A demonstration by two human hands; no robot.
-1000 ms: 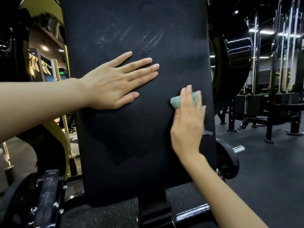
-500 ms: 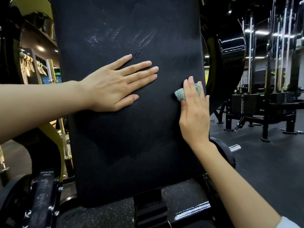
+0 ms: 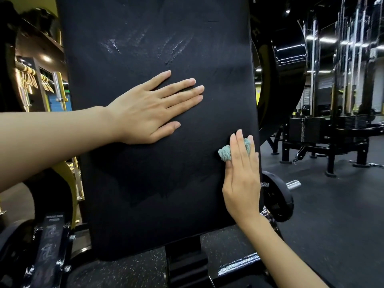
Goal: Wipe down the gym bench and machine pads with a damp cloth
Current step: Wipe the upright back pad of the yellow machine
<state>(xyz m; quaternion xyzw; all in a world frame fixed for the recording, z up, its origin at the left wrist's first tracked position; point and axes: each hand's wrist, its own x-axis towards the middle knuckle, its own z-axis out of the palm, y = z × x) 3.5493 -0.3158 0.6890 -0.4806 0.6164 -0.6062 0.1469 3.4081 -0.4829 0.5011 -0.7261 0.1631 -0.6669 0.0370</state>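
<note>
Pressing cloth (image 3: 225, 154) on pad (image 3: 158, 183), left hand (image 3: 148, 113) flat

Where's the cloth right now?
Head view: the teal cloth sits under the right hand, pressed on the back pad near its right edge, below and right of the left hand.
</note>
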